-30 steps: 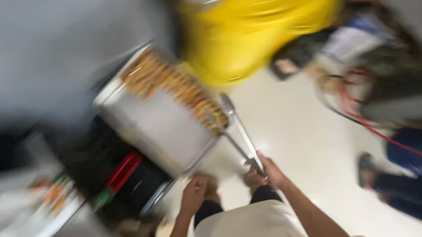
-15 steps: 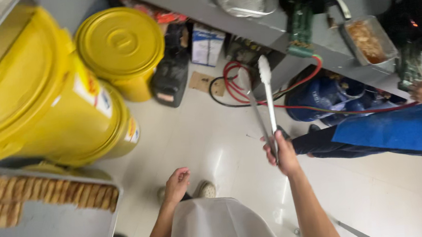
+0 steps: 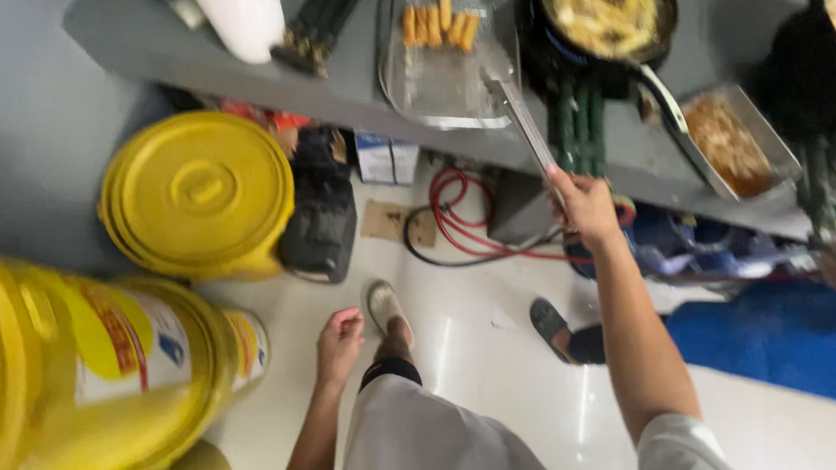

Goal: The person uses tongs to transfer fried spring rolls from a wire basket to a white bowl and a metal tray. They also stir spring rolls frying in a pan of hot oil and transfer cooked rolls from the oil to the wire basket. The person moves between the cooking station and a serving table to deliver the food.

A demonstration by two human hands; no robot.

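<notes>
two big yellow buckets [image 3: 198, 195] sit on the floor at the left, well apart from the counter [image 3: 346, 77]. up there sits a wire tray [image 3: 443, 49] with a few fried sticks [image 3: 435, 23]. right hand [image 3: 585, 207] is clamped around metal tongs [image 3: 520, 118], tips in the tray. left hand [image 3: 339, 343] hangs loosely curled, holding nothing.

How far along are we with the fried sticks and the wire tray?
Done: several golden fried sticks lie in the wire tray on the counter. In hand: the right hand holds metal tongs, tips at the tray; whether they grip anything is unclear. The left hand hangs empty. Most of the tray is bare.
</notes>
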